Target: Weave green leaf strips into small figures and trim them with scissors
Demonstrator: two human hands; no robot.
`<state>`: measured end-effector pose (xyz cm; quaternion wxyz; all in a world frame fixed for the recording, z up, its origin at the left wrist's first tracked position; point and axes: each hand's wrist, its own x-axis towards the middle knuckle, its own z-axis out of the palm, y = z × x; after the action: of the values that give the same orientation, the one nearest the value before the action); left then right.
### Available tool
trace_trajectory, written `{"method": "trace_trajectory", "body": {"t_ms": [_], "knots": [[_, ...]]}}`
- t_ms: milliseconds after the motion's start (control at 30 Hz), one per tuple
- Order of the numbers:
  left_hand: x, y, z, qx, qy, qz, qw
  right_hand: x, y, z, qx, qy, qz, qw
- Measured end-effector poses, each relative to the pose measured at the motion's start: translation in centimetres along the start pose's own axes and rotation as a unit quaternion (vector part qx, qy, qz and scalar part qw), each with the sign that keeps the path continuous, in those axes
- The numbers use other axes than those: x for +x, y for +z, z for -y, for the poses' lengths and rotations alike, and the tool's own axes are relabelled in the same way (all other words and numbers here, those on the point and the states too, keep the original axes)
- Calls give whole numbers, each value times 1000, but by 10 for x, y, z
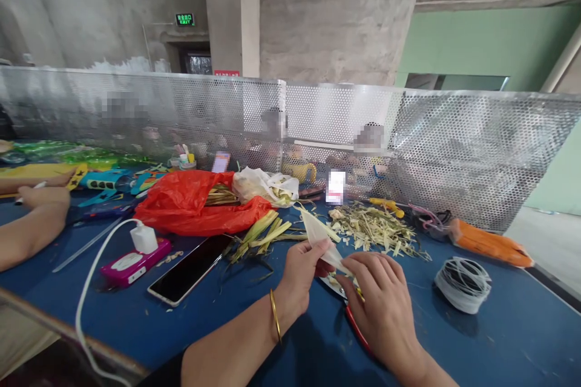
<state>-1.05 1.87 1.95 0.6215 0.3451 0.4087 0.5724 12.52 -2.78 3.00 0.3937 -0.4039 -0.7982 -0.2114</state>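
A thin, pale piece of dried husk (320,234) stands up between my hands above the table. My left hand (299,272), with a gold bangle on the wrist, pinches it between thumb and fingers. The fingers of my right hand (381,293) are closed on the husk's lower right end. Below the right hand lies a pair of scissors with red handles (357,331), partly covered by that hand. A heap of husk scraps (374,230) spreads behind my hands. Yellow-green husk strips (263,236) lie to the left, beside a red plastic bag (181,202).
A phone (190,269) and a purple power box (135,263) with a white charger (144,237) lie at left. At right are a clear line coil (463,284) and an orange bundle (490,243). A perforated metal screen (336,112) stands behind. A co-worker's arm (34,224) reaches in.
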Motion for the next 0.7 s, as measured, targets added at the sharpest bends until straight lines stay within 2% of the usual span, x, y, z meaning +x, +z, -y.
{"method": "trace_trajectory", "body": {"t_ms": [300, 533, 633, 700], "knots": [[2, 1, 1, -6, -9, 8, 1000, -1, 0, 2, 13, -6, -8, 1000], [3, -2, -4, -47, -4, -26, 999, -2, -3, -7, -35, -35, -38, 998], [2, -1, -6, -71, -21, -15, 997, -1, -4, -12, -43, -18, -59, 997], [1, 0, -7, -80, -28, -21, 996, -2, -2, -14, -13, 16, -71, 997]]}}
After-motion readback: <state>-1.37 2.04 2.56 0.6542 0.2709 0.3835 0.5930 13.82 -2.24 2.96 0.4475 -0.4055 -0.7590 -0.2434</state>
